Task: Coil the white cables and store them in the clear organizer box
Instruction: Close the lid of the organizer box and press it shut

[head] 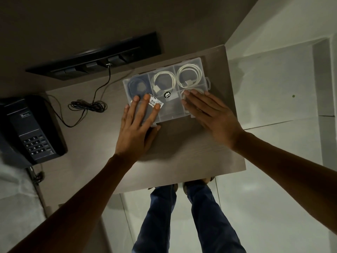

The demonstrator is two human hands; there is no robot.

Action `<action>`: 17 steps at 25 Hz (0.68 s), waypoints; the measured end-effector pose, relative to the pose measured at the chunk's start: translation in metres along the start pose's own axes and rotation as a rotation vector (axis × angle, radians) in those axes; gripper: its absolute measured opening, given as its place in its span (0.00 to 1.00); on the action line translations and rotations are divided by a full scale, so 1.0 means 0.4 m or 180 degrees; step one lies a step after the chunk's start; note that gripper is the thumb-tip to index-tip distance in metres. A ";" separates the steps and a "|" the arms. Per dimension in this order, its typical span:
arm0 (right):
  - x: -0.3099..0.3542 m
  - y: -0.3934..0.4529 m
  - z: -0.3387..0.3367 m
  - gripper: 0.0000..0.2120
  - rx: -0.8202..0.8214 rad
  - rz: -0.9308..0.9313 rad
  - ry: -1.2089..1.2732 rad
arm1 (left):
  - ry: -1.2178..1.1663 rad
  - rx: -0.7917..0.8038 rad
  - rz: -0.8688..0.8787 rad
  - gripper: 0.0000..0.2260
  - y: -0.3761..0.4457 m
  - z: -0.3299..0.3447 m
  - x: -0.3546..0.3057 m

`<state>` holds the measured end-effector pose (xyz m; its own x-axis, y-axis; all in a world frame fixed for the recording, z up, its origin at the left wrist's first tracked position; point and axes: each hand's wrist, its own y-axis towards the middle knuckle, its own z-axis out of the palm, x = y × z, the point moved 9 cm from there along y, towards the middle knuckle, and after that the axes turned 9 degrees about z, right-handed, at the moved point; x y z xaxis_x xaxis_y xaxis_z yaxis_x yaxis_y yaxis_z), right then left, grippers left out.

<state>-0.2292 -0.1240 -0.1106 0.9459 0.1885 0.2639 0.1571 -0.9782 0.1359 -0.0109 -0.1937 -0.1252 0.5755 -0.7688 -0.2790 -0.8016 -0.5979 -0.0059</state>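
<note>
The clear organizer box (189, 63) lies on the wooden desk with its lid down. Through the lid I see a coiled white cable (164, 80) in the middle back compartment and another coiled white cable (190, 75) in the back right one. A dark blue cable (135, 84) fills the back left compartment. My left hand (138, 125) lies flat with spread fingers on the lid's front left part. My right hand (209, 114) lies flat on the front right part, over a compartment with something white in it that is mostly hidden.
A dark desk phone (29, 130) stands at the left edge. A tangled black cord (87, 105) runs from a black socket panel (98, 57) on the wall. The desk (182, 152) ends just right of the box, with pale floor beyond. My legs show below the front edge.
</note>
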 end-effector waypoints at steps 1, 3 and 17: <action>0.003 0.001 0.001 0.28 -0.0072 0.0032 -0.0014 | 0.0016 -0.0020 0.0028 0.32 0.000 -0.002 -0.003; 0.007 -0.004 0.014 0.27 -0.0117 0.0136 -0.0086 | 0.0087 -0.0054 0.0068 0.35 -0.005 0.001 -0.013; -0.008 -0.075 -0.061 0.40 -0.0470 0.2795 0.2396 | -0.0150 0.0243 -0.0447 0.40 0.050 -0.056 -0.041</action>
<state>-0.2440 -0.0931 -0.0922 0.2979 -0.4959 0.8157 -0.5497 -0.7877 -0.2782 -0.0326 -0.1982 -0.0991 0.6760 -0.6662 -0.3149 -0.7247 -0.6784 -0.1205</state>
